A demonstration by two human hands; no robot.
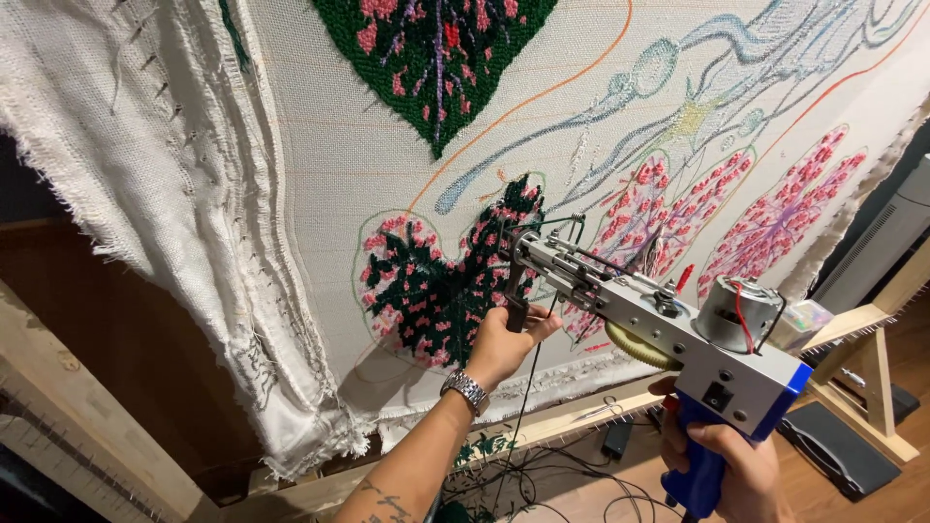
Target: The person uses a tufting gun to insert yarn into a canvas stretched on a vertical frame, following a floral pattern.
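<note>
A silver tufting gun [668,329] with a blue grip points at a stretched white backing cloth [329,145]. My right hand [722,470] is closed around the blue grip at the lower right. My left hand [504,344], with a metal wristwatch, grips the gun's black front handle close to the cloth. The gun's needle tip [518,242] touches a dark green leaf shape [446,281] dotted with pink tufts. Dark green yarn runs to the tip. A second green and pink leaf [436,48] sits higher up.
Outlined pink leaves [775,213] and pale blue swirls [678,77] cover the cloth to the right. The cloth hangs on a wooden frame [581,412] with tack strips. Frayed cloth edges [145,194] fold over at left. Black cables [562,484] lie on the wood floor.
</note>
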